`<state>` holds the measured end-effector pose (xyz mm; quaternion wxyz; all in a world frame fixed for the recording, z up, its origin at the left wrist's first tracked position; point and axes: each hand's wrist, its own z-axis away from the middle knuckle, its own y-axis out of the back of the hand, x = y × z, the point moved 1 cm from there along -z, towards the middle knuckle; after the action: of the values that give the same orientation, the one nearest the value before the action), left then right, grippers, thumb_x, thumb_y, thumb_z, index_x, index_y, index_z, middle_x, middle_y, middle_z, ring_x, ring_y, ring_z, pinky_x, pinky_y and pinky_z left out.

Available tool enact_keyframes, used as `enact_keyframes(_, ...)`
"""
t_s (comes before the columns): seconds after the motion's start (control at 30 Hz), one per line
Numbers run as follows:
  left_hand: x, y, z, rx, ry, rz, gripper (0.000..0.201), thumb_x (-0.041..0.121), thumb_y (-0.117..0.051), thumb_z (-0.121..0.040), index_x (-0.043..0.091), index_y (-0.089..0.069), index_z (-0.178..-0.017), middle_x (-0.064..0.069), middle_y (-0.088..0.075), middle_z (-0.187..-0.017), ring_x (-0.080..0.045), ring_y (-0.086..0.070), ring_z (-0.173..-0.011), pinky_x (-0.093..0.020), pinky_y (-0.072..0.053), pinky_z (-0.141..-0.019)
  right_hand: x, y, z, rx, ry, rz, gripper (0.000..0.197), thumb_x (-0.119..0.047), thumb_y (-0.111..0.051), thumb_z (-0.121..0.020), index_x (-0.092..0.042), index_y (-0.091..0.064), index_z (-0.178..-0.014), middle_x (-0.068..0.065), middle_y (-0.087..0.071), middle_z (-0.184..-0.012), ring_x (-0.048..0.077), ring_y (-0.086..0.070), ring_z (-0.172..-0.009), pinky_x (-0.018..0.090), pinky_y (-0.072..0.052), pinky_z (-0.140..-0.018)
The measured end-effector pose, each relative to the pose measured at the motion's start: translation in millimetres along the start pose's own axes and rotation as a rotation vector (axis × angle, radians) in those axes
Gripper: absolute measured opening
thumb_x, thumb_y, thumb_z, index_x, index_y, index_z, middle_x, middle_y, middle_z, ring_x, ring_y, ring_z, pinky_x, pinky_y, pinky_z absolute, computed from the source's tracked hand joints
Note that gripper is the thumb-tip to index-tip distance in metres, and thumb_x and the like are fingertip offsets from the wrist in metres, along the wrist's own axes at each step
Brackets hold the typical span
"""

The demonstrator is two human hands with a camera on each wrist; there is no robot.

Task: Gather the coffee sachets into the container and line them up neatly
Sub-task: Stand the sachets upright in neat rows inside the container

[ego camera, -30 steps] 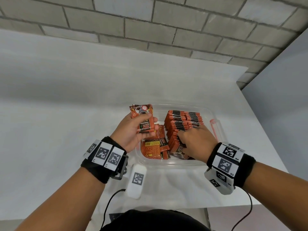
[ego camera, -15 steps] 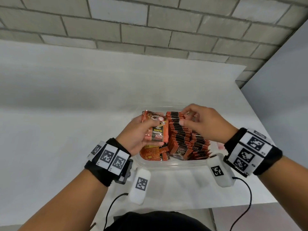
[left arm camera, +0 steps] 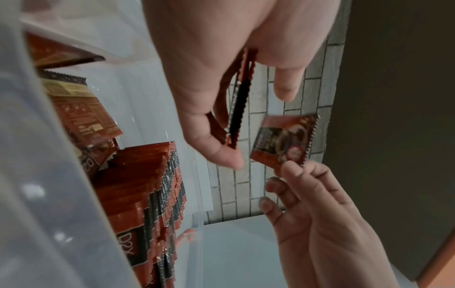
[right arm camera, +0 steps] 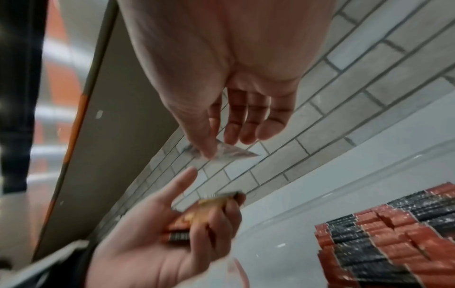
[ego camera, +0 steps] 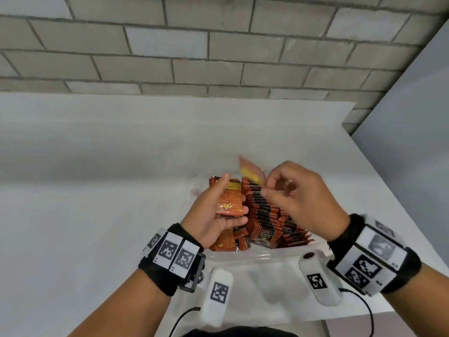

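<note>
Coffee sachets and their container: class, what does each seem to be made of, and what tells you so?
Coffee sachets: probably thin printed foil or plastic film, slightly glossy, with zigzag-cut sealed edges.
Container: seemingly clear, smooth plastic; the sachets show through its wall, and it catches highlights.

The sachets [ego camera: 229, 199] I hold in my left hand [ego camera: 213, 215] are thin foil-like packets, glossy, printed orange and black, with saw-toothed sealed edges. The one pinched in my right hand [ego camera: 303, 200], the single sachet [left arm camera: 283, 140], has the same shiny film and crimped rim. The rows of sachets [ego camera: 269, 215] show slick, reflective edges. The container [ego camera: 262, 255] is clear, smooth plastic that catches highlights. The worktop [ego camera: 97, 190] looks matt white and even. The wall [ego camera: 218, 45] is rough grey brick with recessed mortar. My wristbands [ego camera: 167, 271] are black cloth carrying matt white plastic tags.
</note>
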<state>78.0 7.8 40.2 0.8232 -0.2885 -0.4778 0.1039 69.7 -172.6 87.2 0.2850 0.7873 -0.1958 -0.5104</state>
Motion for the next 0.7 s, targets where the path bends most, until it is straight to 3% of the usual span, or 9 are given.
enact_keyframes(0.17, 3, -2, -2, -0.008, -0.086, 0.012, 0.04, 0.01, -0.062, -0.077, 0.004, -0.059, -0.116, -0.016, -0.068, -0.106, -0.027, -0.067, -0.093, -0.035, -0.058, -0.071, 10, -15, 14, -0.229, 0.11, 0.142, 0.01, -0.025, -0.073, -0.078, -0.024, -0.065, -0.084, -0.016, -0.047, -0.091, 0.001, -0.047, -0.09, 0.017, -0.038, -0.077)
enact_keyframes(0.23, 4, 0, -4, 0.004, -0.125, -0.01, 0.033, -0.002, -0.058, -0.082, 0.004, -0.06, -0.115, -0.016, -0.069, -0.106, -0.027, -0.067, -0.096, -0.037, -0.058, -0.076, 9, -14, 13, -0.231, 0.043, 0.087, 0.017, -0.032, -0.072, -0.078, -0.031, -0.064, -0.092, -0.016, -0.049, -0.096, 0.002, -0.049, -0.094, 0.015, -0.038, -0.079)
enact_keyframes(0.33, 6, 1, -5, 0.005, -0.162, -0.024, 0.029, -0.004, -0.057, -0.083, 0.008, -0.063, -0.109, -0.012, -0.071, -0.103, -0.026, -0.068, -0.096, -0.037, -0.058, -0.076, 5, -11, 8, -0.156, -0.176, -0.05, 0.036, -0.036, -0.072, -0.08, -0.043, -0.05, -0.107, -0.015, -0.054, -0.107, 0.004, -0.055, -0.091, 0.019, -0.044, -0.075)
enact_keyframes(0.43, 5, 1, -4, -0.048, -0.18, -0.086, 0.034, 0.003, -0.063, -0.075, 0.009, -0.063, -0.109, -0.01, -0.072, -0.1, -0.024, -0.07, -0.092, -0.034, -0.058, -0.072, 1, -13, 3, -0.178, -0.252, -0.102, 0.053, -0.027, -0.071, -0.082, -0.042, -0.042, -0.123, -0.014, -0.058, -0.105, 0.005, -0.062, -0.082, 0.025, -0.052, -0.077)
enact_keyframes(0.5, 3, -1, -2, -0.073, -0.185, -0.127, 0.04, 0.009, -0.065, -0.073, 0.006, -0.062, -0.113, -0.013, -0.071, -0.104, -0.026, -0.068, -0.096, -0.037, -0.058, -0.075, 0, -14, 1, -0.211, -0.258, -0.165, 0.055, -0.017, -0.072, -0.082, -0.04, -0.044, -0.123, -0.008, -0.062, -0.092, 0.008, -0.064, -0.075, 0.027, -0.053, -0.077)
enact_keyframes(0.6, 3, 2, -2, -0.059, -0.167, -0.141, 0.04, 0.027, -0.066, -0.075, 0.01, -0.063, -0.111, -0.01, -0.071, -0.102, -0.027, -0.067, -0.096, -0.039, -0.057, -0.079, 0, -13, -3, -0.082, -0.169, -0.178, 0.035, -0.007, -0.071, -0.081, -0.034, -0.056, -0.099, -0.005, -0.061, -0.08, 0.009, -0.06, -0.072, 0.024, -0.05, -0.07)
enact_keyframes(0.7, 4, 8, -2, -0.035, -0.115, -0.092, 0.064, 0.058, -0.071, -0.065, 0.013, -0.066, -0.11, -0.01, -0.07, -0.104, -0.027, -0.065, -0.098, -0.045, -0.056, -0.082, -2, -13, -4, 0.084, 0.042, -0.071, 0.017, -0.011, -0.065, -0.08, -0.025, -0.056, -0.078, -0.008, -0.056, -0.085, 0.003, -0.053, -0.08, 0.012, -0.041, -0.072)
